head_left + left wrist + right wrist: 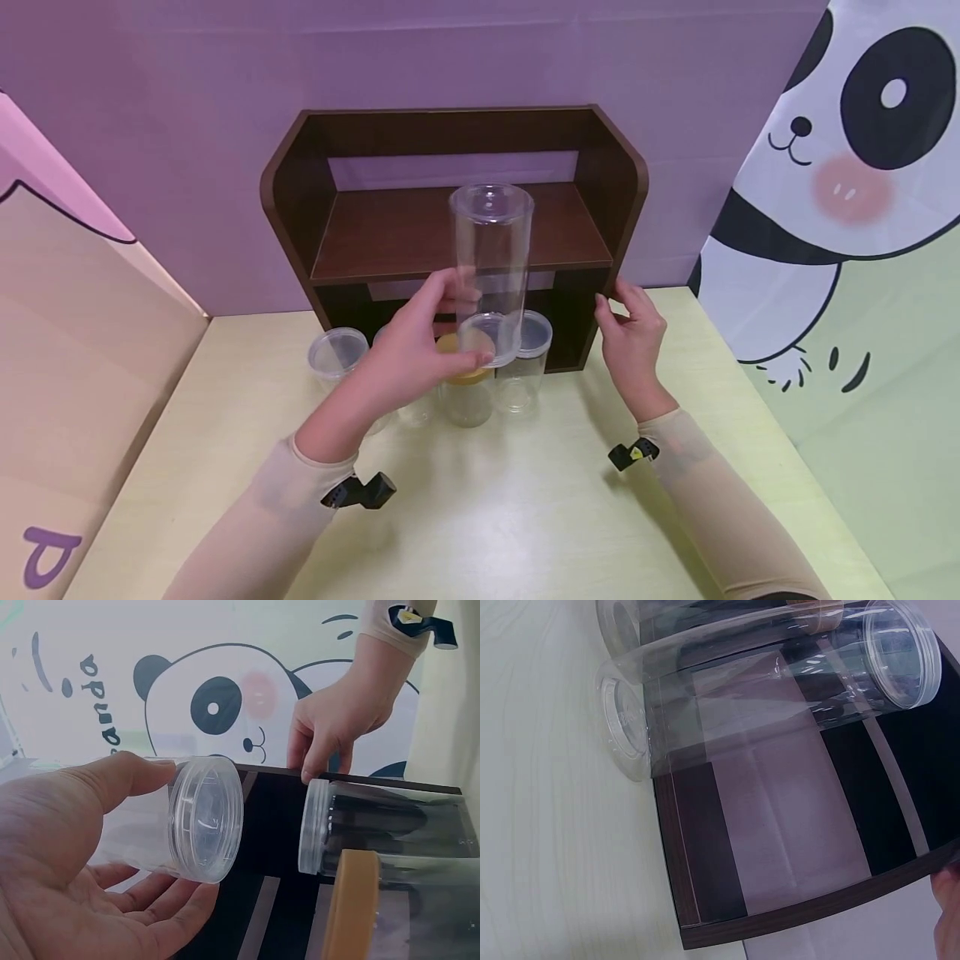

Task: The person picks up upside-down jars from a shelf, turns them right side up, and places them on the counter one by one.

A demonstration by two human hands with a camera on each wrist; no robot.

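My left hand (412, 354) holds a tall clear plastic jar (495, 250) upright in front of the brown wooden shelf (465, 229), thumb on one side and fingers round the other. The jar's lower end, with a ridged clear rim, faces right in the left wrist view. My right hand (633, 346) grips the front edge of the shelf's right side panel between thumb and fingers. Below the held jar stand a jar with a yellow lid (467, 408) and a clear-lidded jar (525, 379), which the held jar partly covers.
Another clear jar (337, 350) stands at the left of the row, partly behind my left forearm. The pale table (480, 517) carries the shelf, which stands against a purple backdrop (465, 58). A panda print (855, 167) covers the right wall.
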